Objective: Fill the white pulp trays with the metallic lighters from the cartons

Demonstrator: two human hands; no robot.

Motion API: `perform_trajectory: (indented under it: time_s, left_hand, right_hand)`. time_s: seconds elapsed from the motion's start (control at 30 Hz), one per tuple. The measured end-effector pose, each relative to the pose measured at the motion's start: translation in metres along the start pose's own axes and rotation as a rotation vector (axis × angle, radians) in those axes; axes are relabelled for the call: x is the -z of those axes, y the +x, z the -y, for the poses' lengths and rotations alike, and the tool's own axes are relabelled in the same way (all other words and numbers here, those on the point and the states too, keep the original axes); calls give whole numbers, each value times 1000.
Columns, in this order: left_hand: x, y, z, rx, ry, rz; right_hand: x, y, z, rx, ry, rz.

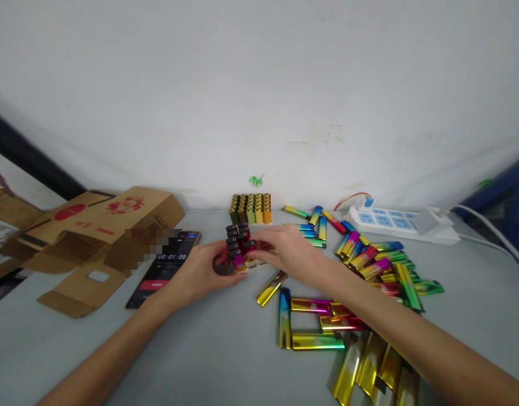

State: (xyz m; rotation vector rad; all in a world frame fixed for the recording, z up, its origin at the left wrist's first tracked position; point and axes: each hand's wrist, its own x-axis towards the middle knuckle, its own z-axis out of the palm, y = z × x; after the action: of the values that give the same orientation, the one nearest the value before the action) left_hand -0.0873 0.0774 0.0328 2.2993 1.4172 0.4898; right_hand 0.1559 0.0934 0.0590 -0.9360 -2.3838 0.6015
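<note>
A small block of upright lighters with black tops and pink-red shiny bodies [238,263] stands in front of me. My left hand [202,272] is curled around its left and near side, fingers touching the lighters. From the right, my right hand [291,254] pinches one black-topped lighter [250,245] at the edge of the block. Part of a pale, clear-looking tray [254,264] shows under my right fingers; the rest is hidden. Just behind, a neat block of gold-topped upright lighters [251,210] stands by the wall.
Loose shiny lighters [312,341] lie scattered to the right, some under my right forearm. A white power strip [384,221] with plugs and cables sits at the back right. On the left are a phone [170,265] showing a timer and an open cardboard box [111,220].
</note>
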Motion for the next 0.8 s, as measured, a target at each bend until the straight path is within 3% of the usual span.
perform_trajectory:
  time_s: [0.23, 0.37, 0.5, 0.6, 0.7, 0.8]
  left_hand:
    - [-1, 2, 2, -23, -20, -18]
    - [0, 2, 0, -9, -17, -4]
    - [-3, 4, 6, 19, -3, -4]
    - [-6, 5, 11, 26, 20, 6]
    - [-6, 6, 11, 23, 3, 8]
    - [-5, 6, 8, 37, 27, 0]
  right_hand:
    - [-19, -1, 6, -166, 11, -57]
    - [-18, -5, 5, -121, -133, -33]
    - [7, -24, -11, -119, -191, -113]
    - [40, -50, -40, -232, -273, -248]
    - [71, -76, -76, -362, -418, -270]
    - [85, -91, -107, -455, -545, -212]
